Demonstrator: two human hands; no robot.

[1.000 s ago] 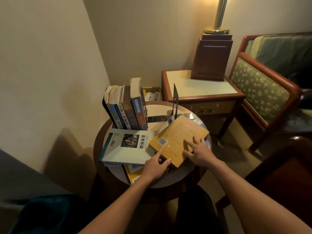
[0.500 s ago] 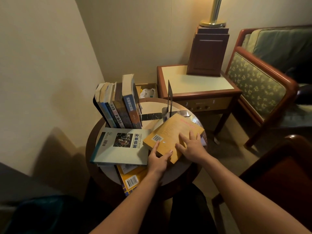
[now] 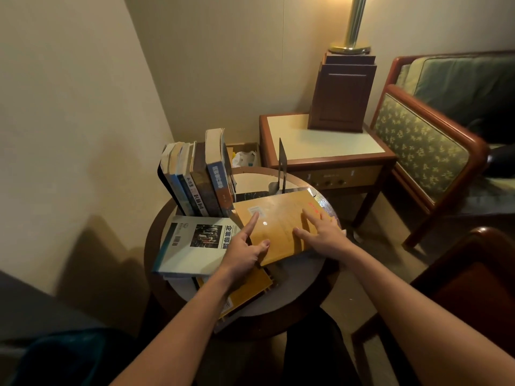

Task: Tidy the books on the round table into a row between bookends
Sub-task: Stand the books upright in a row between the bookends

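Observation:
An orange book [image 3: 281, 218] lies flat on the round table [image 3: 301, 277], its far left corner touching the upright row of books [image 3: 198, 179]. My left hand [image 3: 245, 247] pinches its near left edge, index finger stretched over the cover. My right hand [image 3: 320, 232] lies flat on the book's right half, fingers spread. A black bookend [image 3: 163, 176] backs the row on the left. A second black bookend [image 3: 282, 165] stands alone at the table's far side. A pale blue-grey book [image 3: 189, 246] lies flat at left, over a yellow book [image 3: 245, 291].
A wooden side table [image 3: 328, 146] with a dark wooden box [image 3: 341, 96] and a brass lamp pole stands just behind. A green upholstered armchair [image 3: 423, 146] sits at right, and dark wooden furniture [image 3: 473, 274] at near right. The wall is close on the left.
Under both hands the orange book has turned and slid left, so its barcode corner now meets the upright row. My left index finger has stretched out over the cover.

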